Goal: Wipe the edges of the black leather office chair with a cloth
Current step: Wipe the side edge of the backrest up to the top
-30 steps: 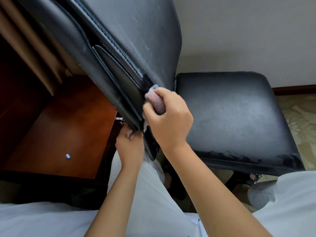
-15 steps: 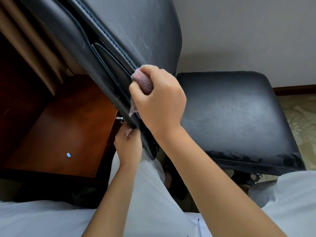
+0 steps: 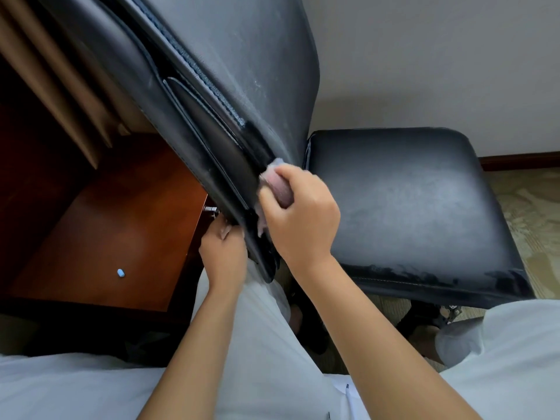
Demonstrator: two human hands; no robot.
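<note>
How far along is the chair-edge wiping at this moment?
Done: a dark, clean strip on the backrest edge just above the cloth. In hand: the right hand grips the cloth against that edge; the left hand holds the backrest's lower end. Left: the grey, dusty edge higher up and the seat's front edge, still patchy.

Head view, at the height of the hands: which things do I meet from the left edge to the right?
Wooden desk top → left hand → pink cloth → right hand → black seat cushion → patterned carpet.
</note>
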